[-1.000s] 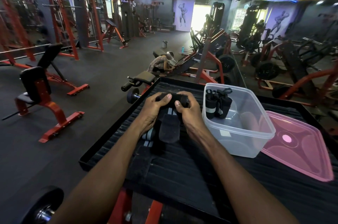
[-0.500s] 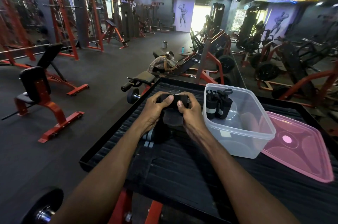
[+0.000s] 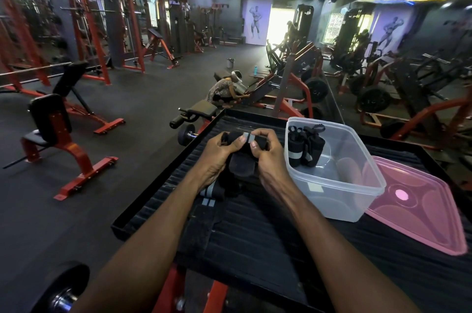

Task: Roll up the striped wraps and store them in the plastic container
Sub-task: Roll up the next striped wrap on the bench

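Rolling: both hands work one black elastic wrap with a grey stripe (image 3: 244, 142), held just above the black ribbed tray-like platform (image 3: 255, 236).
Left hand (image 3: 217, 156): fingers curled round the left end of the roll, thumb pressed on top.
Right hand (image 3: 268, 154): fingers curled over the right end, thumb beside the grey stripe.
Long axis: the roll lies left to right across both palms, and its loose black tail (image 3: 241, 167) hangs toward the person between the wrists.
Key relation: the clear plastic container (image 3: 332, 200) stands just right of the roll, so the right hand is the nearer one for dropping it in.
Count, stored: two rolled wraps (image 3: 305, 150) stand upright in the container's far left corner.
Count, waiting: at least one more unrolled striped wrap (image 3: 209, 197) lies flat on the platform under the left wrist; whether there are others cannot be told.
Lid: one pink translucent lid (image 3: 419, 208) lies on the platform, right of the container and partly behind it.
Judgement: the tail looks unfinished, so rolling probably needs completing first.
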The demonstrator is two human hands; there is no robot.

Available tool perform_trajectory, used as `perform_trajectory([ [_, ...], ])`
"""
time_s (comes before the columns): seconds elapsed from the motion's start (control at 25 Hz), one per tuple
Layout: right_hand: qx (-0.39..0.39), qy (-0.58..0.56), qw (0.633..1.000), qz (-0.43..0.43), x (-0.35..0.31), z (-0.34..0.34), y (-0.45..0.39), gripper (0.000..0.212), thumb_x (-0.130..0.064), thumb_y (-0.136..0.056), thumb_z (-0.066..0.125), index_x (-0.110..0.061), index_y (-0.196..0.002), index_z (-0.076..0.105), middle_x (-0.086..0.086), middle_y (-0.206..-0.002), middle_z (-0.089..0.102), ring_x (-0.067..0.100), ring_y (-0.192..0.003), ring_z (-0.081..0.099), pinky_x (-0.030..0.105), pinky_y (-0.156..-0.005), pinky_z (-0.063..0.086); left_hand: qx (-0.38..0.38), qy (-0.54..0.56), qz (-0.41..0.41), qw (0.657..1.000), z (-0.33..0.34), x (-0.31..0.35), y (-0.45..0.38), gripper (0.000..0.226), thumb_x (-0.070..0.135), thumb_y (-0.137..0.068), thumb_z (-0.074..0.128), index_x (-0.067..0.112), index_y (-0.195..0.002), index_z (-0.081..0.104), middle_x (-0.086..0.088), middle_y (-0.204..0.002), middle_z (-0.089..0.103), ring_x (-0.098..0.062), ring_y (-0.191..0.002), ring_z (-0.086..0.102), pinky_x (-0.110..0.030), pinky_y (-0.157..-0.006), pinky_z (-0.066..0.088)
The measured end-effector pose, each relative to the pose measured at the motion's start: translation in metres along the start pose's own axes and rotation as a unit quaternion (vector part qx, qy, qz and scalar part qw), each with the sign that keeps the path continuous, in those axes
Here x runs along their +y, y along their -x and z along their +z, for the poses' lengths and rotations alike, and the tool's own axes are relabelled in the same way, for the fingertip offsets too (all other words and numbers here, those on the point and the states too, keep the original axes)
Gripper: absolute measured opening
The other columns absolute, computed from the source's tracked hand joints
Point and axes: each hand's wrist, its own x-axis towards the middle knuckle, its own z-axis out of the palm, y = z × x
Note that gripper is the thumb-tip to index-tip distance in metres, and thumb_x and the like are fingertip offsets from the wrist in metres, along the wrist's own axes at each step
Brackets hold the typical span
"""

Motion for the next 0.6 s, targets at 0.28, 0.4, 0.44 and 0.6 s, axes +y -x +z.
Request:
perform_trajectory([
  [0.28, 0.013, -0.011, 0.998, 0.060, 0.0026, 0.0005, -0.0002, 0.008, -0.017, -0.096, 0.061, -0.017, -0.104, 0.058, 0.013, -0.108, 0.070, 0.029, -0.105, 0.067, 0.053, -0.097, 0.053, -0.027, -0.013, 0.022, 0.999, 0.0006, 0.0026, 0.0028, 0.024, -0.006, -0.088, 0.064, 0.007, -0.108, 0.064, -0.008, -0.099, 0.072, -0.019, -0.093, 0.069, -0.030, -0.079, 0.058],
  [0.4, 0.001, 0.016, 1.000, 0.027, 0.0020, -0.0014, 0.0005, 0.013, -0.009, -0.097, 0.058, -0.021, -0.102, 0.057, 0.011, -0.104, 0.068, 0.023, -0.098, 0.065, 0.047, -0.092, 0.056, -0.034, 0.023, 0.002, 0.999, 0.0044, 0.0044, 0.0060, 0.020, 0.010, -0.092, 0.065, 0.005, -0.110, 0.069, -0.015, -0.109, 0.073, -0.026, -0.101, 0.070, -0.038, -0.088, 0.059],
  [0.44, -0.005, 0.022, 1.000, 0.022, 0.0010, -0.0015, 0.0012, 0.016, -0.009, -0.096, 0.060, -0.023, -0.101, 0.058, 0.011, -0.105, 0.068, 0.022, -0.097, 0.065, 0.047, -0.091, 0.056, -0.031, 0.023, 0.007, 0.999, 0.0042, 0.0041, 0.0058, 0.021, 0.012, -0.092, 0.065, 0.004, -0.111, 0.070, -0.018, -0.112, 0.073, -0.028, -0.103, 0.070, -0.039, -0.090, 0.058],
  [0.6, -0.003, -0.020, 0.997, 0.070, -0.0016, 0.0019, 0.0023, 0.014, -0.026, -0.088, 0.068, -0.024, -0.099, 0.059, 0.016, -0.107, 0.069, 0.034, -0.100, 0.066, 0.048, -0.089, 0.055, -0.025, 0.009, 0.013, 1.000, 0.0019, 0.0031, 0.0048, 0.019, 0.001, -0.093, 0.060, 0.001, -0.110, 0.068, -0.015, -0.105, 0.074, -0.026, -0.098, 0.071, -0.036, -0.086, 0.059],
])
